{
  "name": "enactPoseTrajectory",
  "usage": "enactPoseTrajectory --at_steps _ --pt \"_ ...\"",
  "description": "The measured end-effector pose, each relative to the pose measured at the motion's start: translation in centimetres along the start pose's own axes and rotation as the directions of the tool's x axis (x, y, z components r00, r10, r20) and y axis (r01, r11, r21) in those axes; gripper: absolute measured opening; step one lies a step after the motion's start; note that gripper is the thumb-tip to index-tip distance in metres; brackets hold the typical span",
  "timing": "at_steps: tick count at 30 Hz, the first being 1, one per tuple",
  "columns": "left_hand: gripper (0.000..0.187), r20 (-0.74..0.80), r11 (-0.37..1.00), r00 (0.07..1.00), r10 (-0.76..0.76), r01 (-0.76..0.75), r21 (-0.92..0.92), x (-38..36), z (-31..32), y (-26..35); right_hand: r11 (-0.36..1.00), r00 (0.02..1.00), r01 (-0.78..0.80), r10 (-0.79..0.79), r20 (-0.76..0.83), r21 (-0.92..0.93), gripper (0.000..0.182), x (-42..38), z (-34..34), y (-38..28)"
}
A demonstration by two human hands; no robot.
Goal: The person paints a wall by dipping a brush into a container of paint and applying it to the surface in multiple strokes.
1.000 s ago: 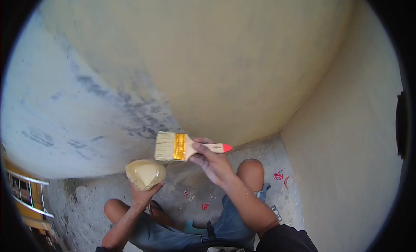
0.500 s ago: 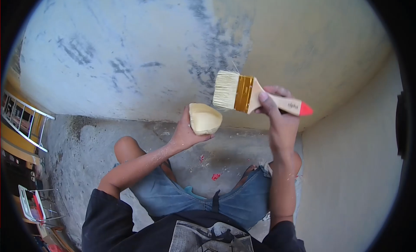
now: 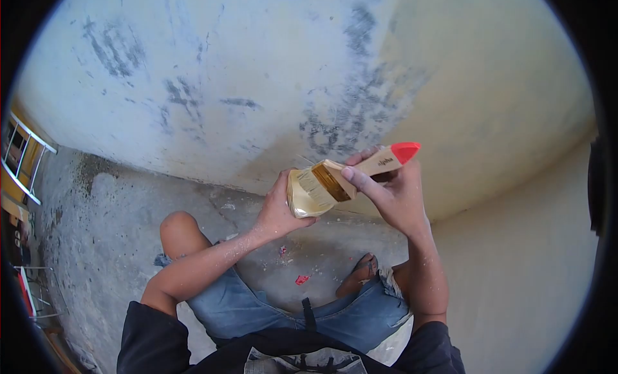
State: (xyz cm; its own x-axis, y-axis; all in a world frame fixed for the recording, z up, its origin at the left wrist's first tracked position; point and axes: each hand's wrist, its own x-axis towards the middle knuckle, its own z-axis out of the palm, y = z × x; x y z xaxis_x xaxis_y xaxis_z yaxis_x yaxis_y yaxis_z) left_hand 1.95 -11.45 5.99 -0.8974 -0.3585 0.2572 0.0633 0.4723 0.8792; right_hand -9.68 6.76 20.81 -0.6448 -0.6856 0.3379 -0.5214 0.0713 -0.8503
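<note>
I am cupping the small container (image 3: 306,210) in my left hand (image 3: 273,212), low in front of the wall (image 3: 225,71); my right hand (image 3: 405,203) is pinching the paintbrush (image 3: 381,163) by its wooden handle, the red end tilting up and away; the bristles (image 3: 312,187) are lying at the container's mouth, their depth being hard to tell; I am judging this a dip or a wipe, calling for a steady container and a gentle brush angle.
</note>
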Motion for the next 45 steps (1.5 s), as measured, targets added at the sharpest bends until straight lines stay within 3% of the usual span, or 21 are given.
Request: enactPoseTrajectory --at_steps 4,6,9,16,18,22,24,30,34,36,42,45 --pt "0.093 0.028 0.994 0.994 -0.102 0.100 0.048 -0.6 0.7 -1.7 0.990 0.995 -0.103 0.102 0.016 0.102 0.024 -0.5 1.1 3.8" --pt "0.093 0.045 0.995 0.995 -0.088 0.086 0.053 -1.0 1.0 -2.6 0.996 0.996 -0.038 0.045 0.079 -0.083 0.023 -0.5 1.2 4.0" --pt "0.093 0.034 0.994 0.998 -0.043 0.040 0.103 -1.3 1.8 -3.0 0.995 0.993 0.006 0.006 0.114 -0.104 0.022 -0.2 1.5 4.6" --pt "0.091 0.137 0.993 0.983 -0.119 0.118 0.012 -1.3 2.7 -2.6 0.993 0.992 -0.006 0.022 0.128 -0.119 0.017 0.7 1.5 4.8" --pt "0.092 0.163 0.990 0.977 -0.138 0.139 0.005 -1.4 2.7 -2.5 0.990 0.994 0.103 -0.099 0.044 -0.098 0.019 0.8 1.5 5.6" --pt "0.093 0.162 0.987 0.975 -0.154 0.159 -0.019 -1.7 2.3 -2.7 0.988 0.989 0.126 -0.118 0.090 -0.094 0.019 0.8 1.7 5.8" --pt "0.094 0.152 0.972 0.967 -0.203 0.218 -0.090 -1.6 1.9 -2.3 0.993 0.987 0.067 -0.052 0.153 -0.093 0.018 0.4 2.2 5.4" --pt "0.098 0.071 0.985 0.984 -0.165 0.169 -0.045 -1.6 1.6 -3.3 0.996 0.984 -0.020 0.035 0.173 -0.088 0.019 0.0 2.5 5.3" --pt "0.098 0.059 0.984 0.982 -0.177 0.178 -0.008 -1.7 1.8 -3.5 0.996 0.987 -0.001 0.016 0.157 -0.092 0.019 0.1 2.5 5.4" --pt "0.092 -0.012 0.994 0.994 -0.105 0.105 0.025 -1.7 2.1 -3.9 0.995 0.991 0.036 -0.023 0.128 -0.097 0.019 0.1 2.3 5.5" --pt "0.096 0.032 0.986 0.985 -0.167 0.167 0.011 -1.8 2.1 -3.3 0.990 0.990 0.036 -0.017 0.143 -0.135 0.018 -0.1 2.1 5.8" --pt "0.095 0.035 0.991 0.992 -0.124 0.122 0.047 -1.9 2.3 -3.2 0.989 0.981 0.027 0.002 0.195 -0.144 0.019 -0.2 2.5 5.5"
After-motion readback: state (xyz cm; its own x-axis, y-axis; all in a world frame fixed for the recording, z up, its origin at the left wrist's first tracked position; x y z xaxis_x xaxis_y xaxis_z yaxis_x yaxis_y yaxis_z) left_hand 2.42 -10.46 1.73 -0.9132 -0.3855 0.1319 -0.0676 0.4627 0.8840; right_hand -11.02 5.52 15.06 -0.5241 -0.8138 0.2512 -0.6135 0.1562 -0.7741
